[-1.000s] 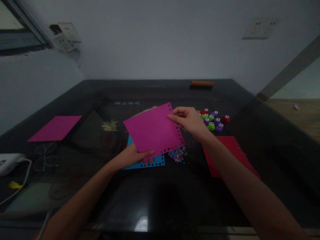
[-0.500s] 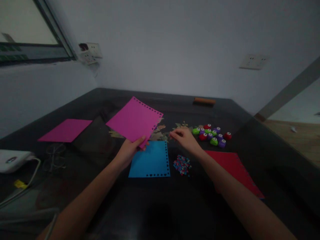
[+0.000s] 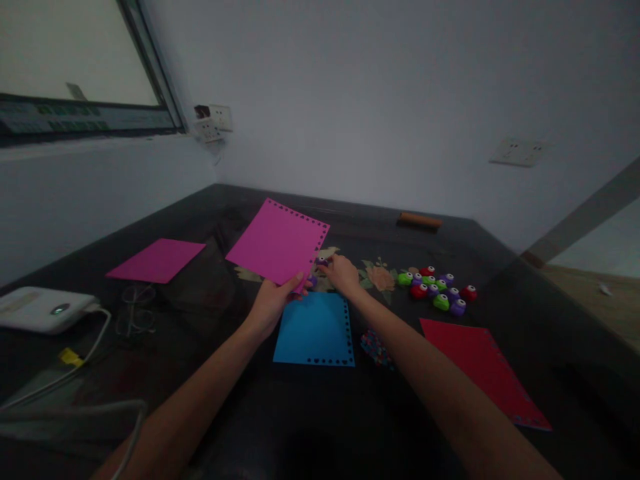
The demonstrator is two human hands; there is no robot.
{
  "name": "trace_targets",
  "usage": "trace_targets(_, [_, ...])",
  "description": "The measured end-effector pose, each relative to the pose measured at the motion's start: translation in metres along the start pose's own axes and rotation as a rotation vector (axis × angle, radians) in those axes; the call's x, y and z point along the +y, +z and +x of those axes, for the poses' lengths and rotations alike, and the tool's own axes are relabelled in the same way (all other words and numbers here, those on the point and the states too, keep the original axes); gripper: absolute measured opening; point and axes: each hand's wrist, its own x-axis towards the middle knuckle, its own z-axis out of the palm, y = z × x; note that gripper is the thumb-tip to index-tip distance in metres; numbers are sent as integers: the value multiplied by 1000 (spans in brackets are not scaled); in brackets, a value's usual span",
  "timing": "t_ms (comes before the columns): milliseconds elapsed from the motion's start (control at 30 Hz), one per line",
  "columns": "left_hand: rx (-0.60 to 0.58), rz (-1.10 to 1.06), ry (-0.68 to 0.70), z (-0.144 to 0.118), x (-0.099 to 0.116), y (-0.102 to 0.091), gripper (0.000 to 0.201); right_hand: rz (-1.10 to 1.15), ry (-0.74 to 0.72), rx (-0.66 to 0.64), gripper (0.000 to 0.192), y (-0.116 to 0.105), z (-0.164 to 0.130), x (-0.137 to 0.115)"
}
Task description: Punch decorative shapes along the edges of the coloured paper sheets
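My left hand (image 3: 274, 303) grips the lower corner of a pink sheet of paper (image 3: 275, 243), tilted above the table. Small shapes are punched along its top and right edges. My right hand (image 3: 344, 275) is closed on a small purple craft punch (image 3: 323, 261) with a white, eye-like top, beside the sheet's right edge. Another bit of purple (image 3: 313, 281) shows near my left fingertips, mostly hidden. Below lies a blue sheet (image 3: 313, 327), punched along its right and bottom edges. A pile of coloured paper cut-outs (image 3: 374, 348) is partly covered by my right forearm.
Several red, green and purple punches (image 3: 440, 290) cluster to the right, behind a red sheet (image 3: 483, 367). Another pink sheet (image 3: 157, 260), glasses (image 3: 135, 313) and a white device (image 3: 47, 310) with a cable lie left. A brown stick-like object (image 3: 420, 220) lies at the back.
My right hand has moved left to the pink sheet's right edge and is now on the purple punch there. The left hand keeps hold of the sheet. The view has shifted slightly.
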Motion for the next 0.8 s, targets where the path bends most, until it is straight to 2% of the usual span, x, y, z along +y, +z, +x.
trace_targets(200, [-2,17,19,-2,2,1,22,-77,35,89,37,10,2,-10])
trace_targets(400, [-18,12,19,0,-3,1,21,-99,23,108,29,9,-1,-9])
trace_targets(600, [-32,30,28,-2,-4,5,22,-79,-10,104,24,-1,-16,1])
trace_targets(800, [-111,116,-47,-9,-7,9,21,40,24,89,21,-24,-46,22])
